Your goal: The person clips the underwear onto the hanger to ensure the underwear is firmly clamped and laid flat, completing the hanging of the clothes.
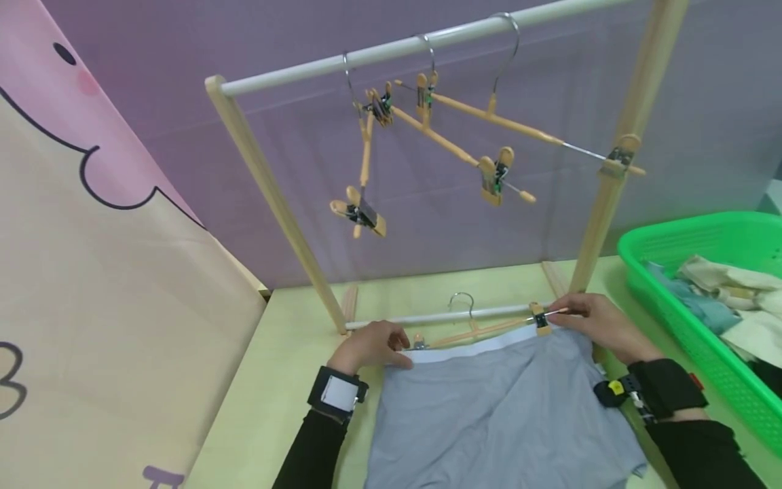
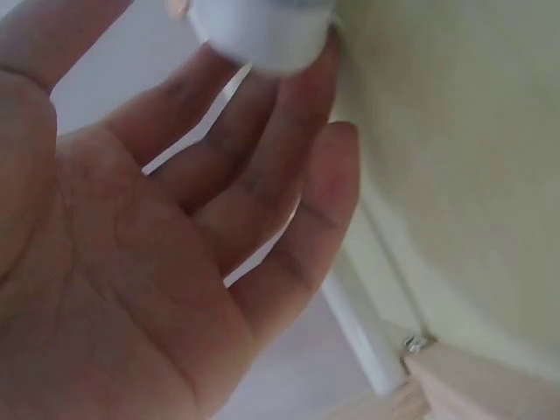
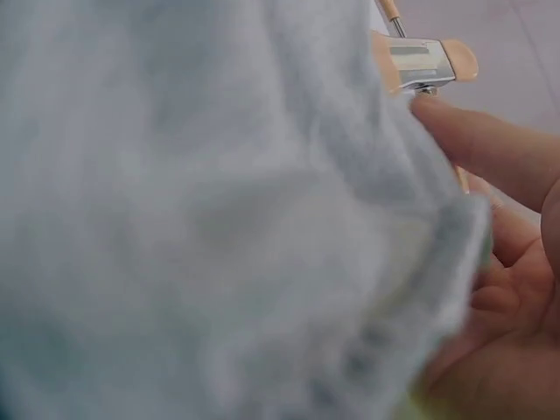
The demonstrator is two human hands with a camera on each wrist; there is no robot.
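Grey shorts (image 1: 489, 407) with a white waistband lie spread on the table, attached to a wooden clip hanger (image 1: 452, 337). My left hand (image 1: 370, 345) holds the waistband's left corner, thumb in front and fingers behind. In the left wrist view, part of the waistband (image 2: 262, 39) shows at the fingertips. My right hand (image 1: 601, 326) pinches the hanger's right end, beside the right clip (image 1: 540, 319). That clip sits on the waistband; the left clip (image 1: 419, 341) is close to my left fingers. Blurred shorts cover much of the right wrist view, with the clip (image 3: 424, 63) above my thumb.
A rack with a white top rail (image 1: 391, 51) and wooden posts stands behind. Several clip hangers (image 1: 452, 142) hang from it. At the right is a green basket (image 1: 678, 346) of clothes. A printed panel (image 1: 122, 285) stands at the left.
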